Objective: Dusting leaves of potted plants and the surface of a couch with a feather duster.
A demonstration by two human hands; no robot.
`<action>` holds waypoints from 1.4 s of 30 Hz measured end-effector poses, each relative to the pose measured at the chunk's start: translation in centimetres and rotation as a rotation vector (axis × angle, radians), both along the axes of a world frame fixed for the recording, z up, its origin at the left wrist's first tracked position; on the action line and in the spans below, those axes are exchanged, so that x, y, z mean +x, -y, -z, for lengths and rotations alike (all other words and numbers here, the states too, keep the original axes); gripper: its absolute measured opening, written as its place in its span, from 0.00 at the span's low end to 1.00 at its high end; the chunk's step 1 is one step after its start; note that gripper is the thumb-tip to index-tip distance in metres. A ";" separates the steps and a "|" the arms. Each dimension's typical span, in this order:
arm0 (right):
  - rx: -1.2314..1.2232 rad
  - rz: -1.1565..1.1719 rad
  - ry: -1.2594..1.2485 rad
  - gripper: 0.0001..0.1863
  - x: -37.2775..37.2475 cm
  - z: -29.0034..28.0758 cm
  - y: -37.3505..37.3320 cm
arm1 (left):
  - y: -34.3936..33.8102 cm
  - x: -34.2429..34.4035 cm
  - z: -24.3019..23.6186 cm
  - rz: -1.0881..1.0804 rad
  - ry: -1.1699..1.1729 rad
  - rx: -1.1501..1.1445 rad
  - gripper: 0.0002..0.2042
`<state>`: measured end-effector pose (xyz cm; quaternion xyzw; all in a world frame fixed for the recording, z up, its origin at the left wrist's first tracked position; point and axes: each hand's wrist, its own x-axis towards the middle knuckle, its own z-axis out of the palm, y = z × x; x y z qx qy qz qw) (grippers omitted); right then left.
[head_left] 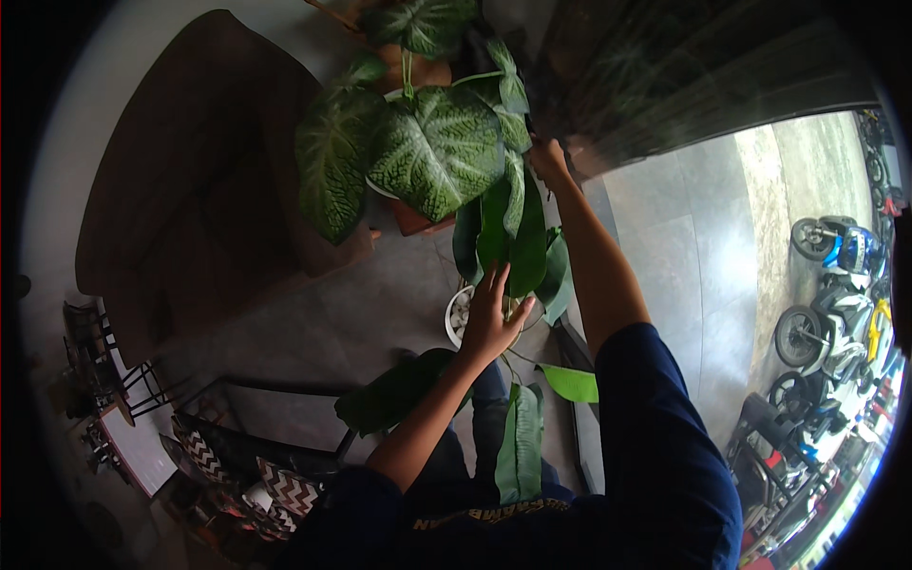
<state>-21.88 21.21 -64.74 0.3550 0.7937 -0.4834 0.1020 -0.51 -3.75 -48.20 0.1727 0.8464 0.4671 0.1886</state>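
Observation:
My left hand (494, 318) rests with its fingers apart against a long dark green leaf (525, 255) of a broad-leaved plant. The plant's white pot (452, 321), with pale pebbles in it, stands just left of that hand. Farther out, my right hand (549, 161) reaches to the edge of a dark glass panel (655, 66), beside a patterned leaf (516, 128). Its fingers are partly hidden and dim, so what they hold, if anything, is unclear. A second plant with large pale-veined leaves (437, 147) spreads to the left of my right arm.
A brown armchair (199, 190) fills the left. More long leaves (521, 442) hang close to my body. Lower left are a dark-framed low table (275, 418), zigzag cushions (285, 484) and a white-topped table (138, 451). Parked motorcycles (826, 328) line the right, beyond grey paving (665, 256).

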 end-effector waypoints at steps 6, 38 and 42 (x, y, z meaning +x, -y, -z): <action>0.103 -0.068 0.339 0.26 9.6 1.4 -0.8 | -0.1 0.9 -0.2 0.087 -0.047 -0.026 0.35; 0.180 -0.077 0.835 0.18 43.8 -4.9 3.4 | 9.3 6.2 -11.5 0.359 -0.057 0.131 0.23; 0.417 -0.111 0.636 0.15 40.4 -14.2 4.7 | 12.8 7.2 -15.5 0.375 -0.096 0.093 0.23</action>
